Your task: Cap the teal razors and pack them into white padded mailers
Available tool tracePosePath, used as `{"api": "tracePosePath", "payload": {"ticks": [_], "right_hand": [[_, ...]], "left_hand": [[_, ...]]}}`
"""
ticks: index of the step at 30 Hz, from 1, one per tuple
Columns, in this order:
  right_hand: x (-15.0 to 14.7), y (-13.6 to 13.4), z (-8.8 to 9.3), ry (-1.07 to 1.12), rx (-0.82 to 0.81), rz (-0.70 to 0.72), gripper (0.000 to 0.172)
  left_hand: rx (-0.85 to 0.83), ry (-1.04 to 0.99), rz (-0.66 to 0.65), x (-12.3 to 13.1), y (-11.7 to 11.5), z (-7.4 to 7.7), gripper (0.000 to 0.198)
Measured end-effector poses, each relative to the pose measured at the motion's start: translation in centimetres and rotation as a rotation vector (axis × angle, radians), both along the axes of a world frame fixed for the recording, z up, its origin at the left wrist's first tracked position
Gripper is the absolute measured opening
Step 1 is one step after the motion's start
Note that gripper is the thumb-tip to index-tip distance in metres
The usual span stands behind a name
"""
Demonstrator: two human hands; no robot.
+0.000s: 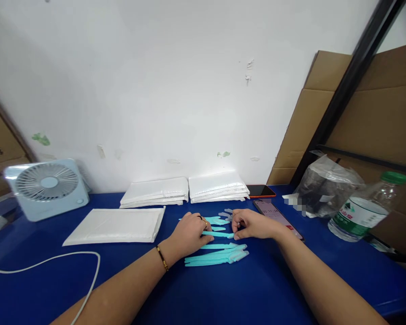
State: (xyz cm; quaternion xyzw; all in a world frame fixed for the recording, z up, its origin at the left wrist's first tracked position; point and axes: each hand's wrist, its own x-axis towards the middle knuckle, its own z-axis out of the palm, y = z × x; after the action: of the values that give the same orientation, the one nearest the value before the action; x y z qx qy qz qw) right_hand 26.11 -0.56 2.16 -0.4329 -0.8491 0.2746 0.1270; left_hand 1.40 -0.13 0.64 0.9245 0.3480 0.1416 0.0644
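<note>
Both my hands are over a group of slim turquoise sticks with clear, wider ends, which look like capped eyebrow razors. Between my left hand [190, 231] and my right hand [252, 224] one eyebrow razor [218, 234] lies crosswise. The fingers of my left hand are curled at its handle end, and my right thumb and fingertips pinch its clear end. Several more razors [209, 260] lie in a row on the near side. Others [216, 221] lie beyond the held one, partly covered by my hands.
On the blue table [257, 289] stand a pale blue fan [49, 185] and a white cable [54, 256]. White padded packets [115, 225] lie left and along the wall. Two phones, one lit [274, 214], a plastic bag [325, 185] and a bottle [362, 212] are right.
</note>
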Motion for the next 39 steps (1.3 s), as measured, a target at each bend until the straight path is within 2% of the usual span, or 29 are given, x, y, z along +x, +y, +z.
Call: {"api": "tracePosePath", "payload": {"ticks": [6, 13, 21, 27, 29, 32, 34, 36, 39], "right_hand": [[0.5, 0.3, 0.3, -0.004, 0.105, -0.15, 0.017], [0.3, 0.4, 0.1, 0.009, 0.17, -0.138, 0.009], [0.4, 0.9, -0.2, 0.002, 0.206, -0.158, 0.003], [1.5, 1.1, -0.1, 0.025, 0.218, -0.28, 0.016], [1.7, 0.6, 0.5, 0.046, 0.178, -0.229, 0.021], [1.6, -0.3, 1.4, 0.027, 0.011, -0.039, 0.025], [1.4, -0.7, 1.6, -0.029, -0.101, 0.075, 0.028], [1.3, -0.7, 1.3, -0.075, -0.155, 0.124, 0.027], [1.0, -0.5, 0.7, -0.091, -0.184, 0.12, 0.026]], "left_hand": [[-0.006, -0.028, 0.113, -0.6, 1.2, 0.2, 0.02], [0.051, -0.076, 0.124, -0.8, 1.2, 1.2, 0.033], [0.073, -0.082, 0.157, -1.2, 1.5, 0.9, 0.018], [0.013, -0.06, 0.217, -2.0, 2.3, 0.6, 0.018], [0.034, -0.085, 0.215, -2.0, 2.3, 0.4, 0.018], [0.053, -0.11, 0.151, -1.9, 2.2, -0.2, 0.029], [0.022, -0.096, 0.095, -1.8, 2.2, -0.7, 0.028], [-0.012, -0.084, 0.06, -1.8, 2.3, -1.0, 0.025], [-0.024, -0.088, 0.063, -1.7, 2.2, -0.8, 0.023]]}}
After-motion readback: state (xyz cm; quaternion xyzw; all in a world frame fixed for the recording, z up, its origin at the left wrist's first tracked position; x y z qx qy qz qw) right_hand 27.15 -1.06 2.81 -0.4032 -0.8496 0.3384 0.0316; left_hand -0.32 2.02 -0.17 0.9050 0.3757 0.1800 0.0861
